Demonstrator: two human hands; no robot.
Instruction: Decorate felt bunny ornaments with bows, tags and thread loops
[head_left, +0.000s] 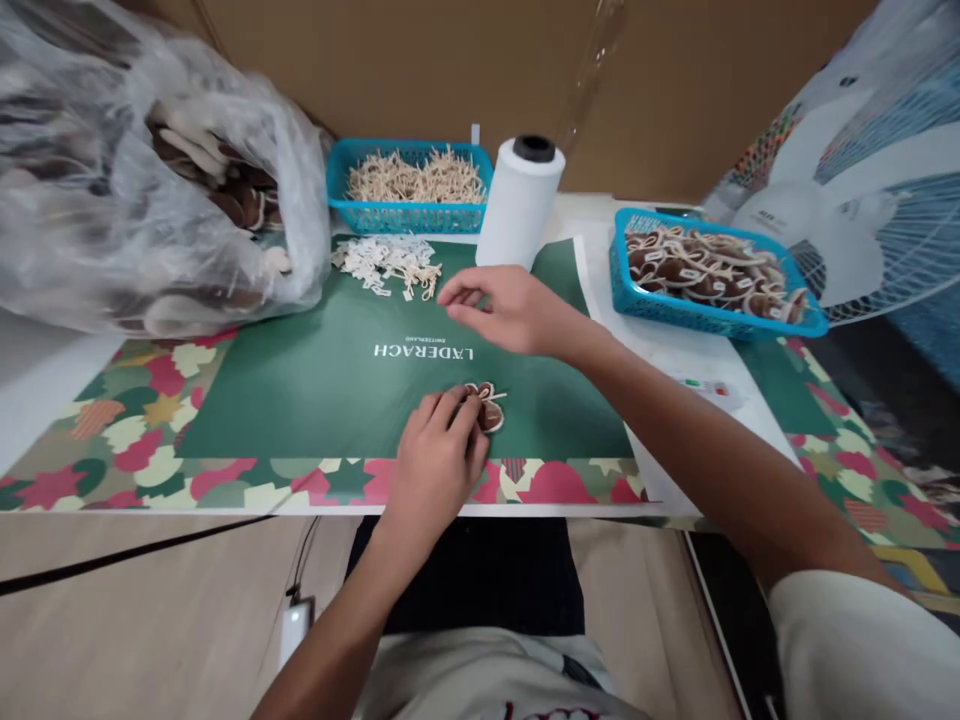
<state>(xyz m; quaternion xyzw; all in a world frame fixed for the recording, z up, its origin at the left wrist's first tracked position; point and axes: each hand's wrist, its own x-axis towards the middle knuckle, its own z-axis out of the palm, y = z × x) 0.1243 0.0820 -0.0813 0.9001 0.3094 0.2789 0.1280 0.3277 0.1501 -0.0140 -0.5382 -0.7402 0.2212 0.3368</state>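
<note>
My left hand (439,450) presses its bent fingers on a small brown felt piece (491,416) with pale edging and a cream cord bow, lying on the green sheet. The fingers cover part of it. My right hand (514,308) hovers above the sheet with thumb and fingers slightly apart, and I see nothing between them. Just beyond its fingertips lie a few cream cord loops (424,277), beside a heap of small white tags (379,260).
A blue basket of cream cord pieces (416,178) and a white thread cone (519,205) stand behind. On the left bulges a plastic bag (292,200) with brown and cream pieces. At right are a blue basket (675,310) of tagged brown pieces and a fan (817,215).
</note>
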